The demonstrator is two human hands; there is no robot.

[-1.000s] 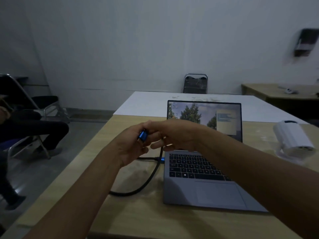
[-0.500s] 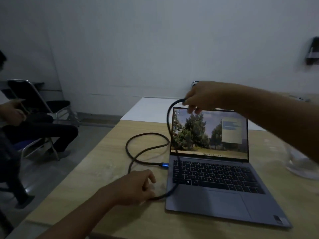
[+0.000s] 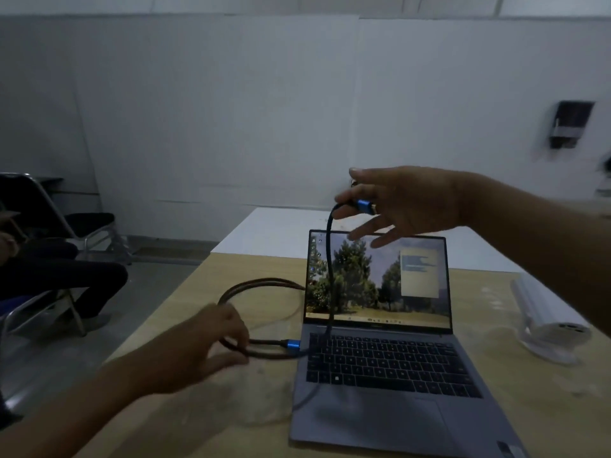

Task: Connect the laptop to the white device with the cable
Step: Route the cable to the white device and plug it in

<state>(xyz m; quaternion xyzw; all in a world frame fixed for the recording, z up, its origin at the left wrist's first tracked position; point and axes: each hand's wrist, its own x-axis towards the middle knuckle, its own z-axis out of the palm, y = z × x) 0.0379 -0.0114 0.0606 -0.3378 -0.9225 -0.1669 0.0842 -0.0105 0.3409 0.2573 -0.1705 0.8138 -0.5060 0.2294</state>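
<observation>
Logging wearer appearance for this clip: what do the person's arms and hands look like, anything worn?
Both forearms are bare as far as the frame shows, with no sleeves visible. The left hand and right hand wear no gloves; no rings, watch or wristbands show in the dim light.

table (image 3: 205, 408): light wood, dusty | laptop (image 3: 390, 385): open on it, below the right grip (image 3: 406, 206), screen lit | cable (image 3: 261, 289): black loops on the table at the left grip (image 3: 201, 348), blue plug at the laptop's left edge | white device (image 3: 549, 319): on the table, right of the laptop, below the right grip's forearm
</observation>
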